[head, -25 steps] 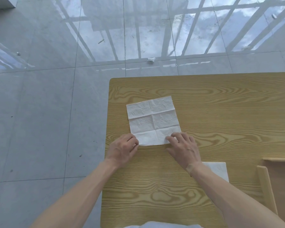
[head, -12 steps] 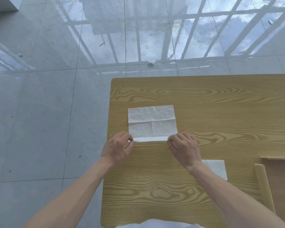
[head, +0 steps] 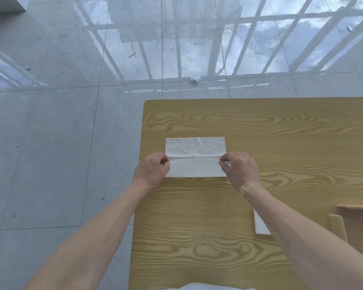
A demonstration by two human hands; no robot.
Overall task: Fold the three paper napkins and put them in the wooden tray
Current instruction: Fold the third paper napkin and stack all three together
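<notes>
White napkin (head: 195,158) sits near my bench's (head: 281,143) left edge; left hand (head: 152,171) and right hand (head: 238,170) each pinch its raised near edge. Bare wood beyond, wooden tray (head: 337,225) far right.

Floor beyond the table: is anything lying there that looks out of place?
Yes: a crumpled white scrap lies on the glossy floor just past the table's far edge, like dropped tissue.
</notes>
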